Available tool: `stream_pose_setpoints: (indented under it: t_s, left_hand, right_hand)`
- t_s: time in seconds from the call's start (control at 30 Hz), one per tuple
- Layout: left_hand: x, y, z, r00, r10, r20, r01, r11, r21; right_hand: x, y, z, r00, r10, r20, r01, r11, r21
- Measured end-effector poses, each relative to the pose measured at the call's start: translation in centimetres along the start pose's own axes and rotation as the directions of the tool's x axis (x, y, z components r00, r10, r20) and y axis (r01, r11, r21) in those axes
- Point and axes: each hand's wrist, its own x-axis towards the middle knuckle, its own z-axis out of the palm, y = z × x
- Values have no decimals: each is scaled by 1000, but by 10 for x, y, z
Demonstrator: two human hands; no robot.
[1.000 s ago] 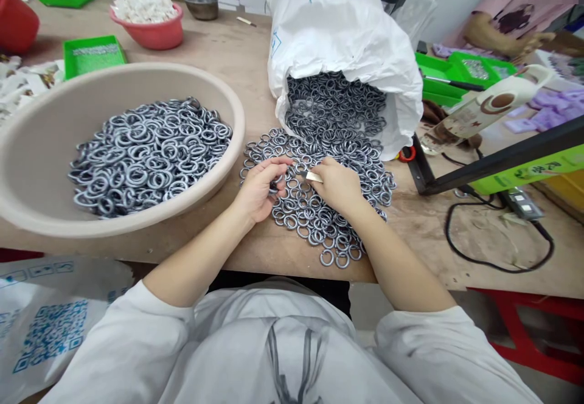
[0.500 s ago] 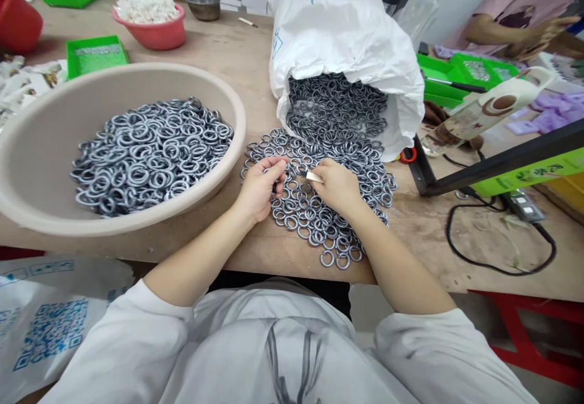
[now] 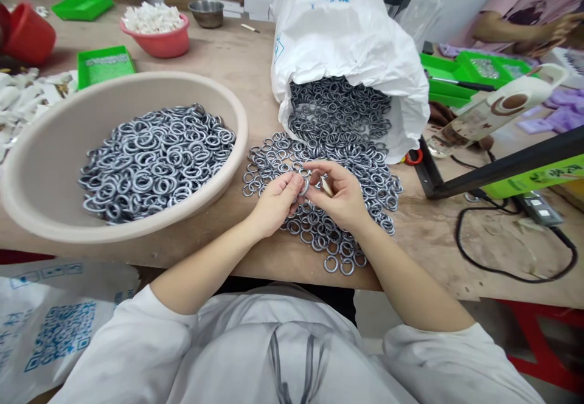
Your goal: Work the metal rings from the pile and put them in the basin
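Observation:
My left hand [image 3: 279, 202] is closed, with thumb and fingers pinching a grey metallic-looking ring [image 3: 304, 186]. My right hand [image 3: 341, 198] meets it from the other side, its fingers touching or nearly touching that ring. Tucked in the curled right fingers is a small pale blade-like tool [image 3: 326, 186], mostly hidden. Under and around both hands lies a loose pile of rings [image 3: 319, 233] on the wooden table [image 3: 201, 252]. The pile spreads from the mouth of a white sack [image 3: 347, 39] lying on its side. Left of my hands, a large beige basin [image 3: 41, 197] holds many similar rings.
Behind the basin stand a green tray [image 3: 104, 75], a pink bowl [image 3: 159, 42] of white pieces and a metal bowl [image 3: 206, 13]. To the right are a black metal frame [image 3: 506, 163], a clear bottle [image 3: 493, 109] and a cable [image 3: 460, 240]. Another person's arms [image 3: 515, 30] show at far right.
My hands have come together over the pile. The pale tool has turned back into my right hand, and a ring now shows between my fingers. The view has shifted slightly.

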Motion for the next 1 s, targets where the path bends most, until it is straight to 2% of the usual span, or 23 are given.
stream_pose_setpoints:
  t_s: [0.1,0.2,0.3,0.47,0.5,0.57,0.7,0.83,1.0]
  left_hand:
    - [-1,-2,1,1000,-18,6,18,999,-26]
    - [-2,-4,2,999,-21,31,23,999,-44]
    - [-3,-4,2,996,-41,85,47,996,-71]
    - [-4,2,2,980,-100,173,116,990,-84]
    - [-4,3,2,979,-106,177,123,988,-91]
    - [-4,4,1,981,-112,157,130,985,-113]
    - [-3,5,-1,988,-121,97,135,979,-153]
    - [-3,6,1,988,-143,64,151,975,-165]
    - [-5,4,2,989,-133,64,142,977,-161]
  right_hand:
    - [2,-5,-4,994,-102,48,106,989,-98]
    - [2,-8,-3,994,-112,-2,111,985,-133]
    - [1,-5,0,998,-64,-11,63,994,-84]
    - [4,-1,-3,997,76,-11,-74,988,134]
    - [4,-2,-5,997,76,-28,-72,991,112]
    - [3,-7,-9,999,-3,-33,2,1000,-29]
    - [-2,-16,-12,970,-212,122,240,919,-312]
    - [-6,-16,-9,961,-183,207,257,866,-429]
    - [-7,-15,-10,960,-146,239,244,855,-457]
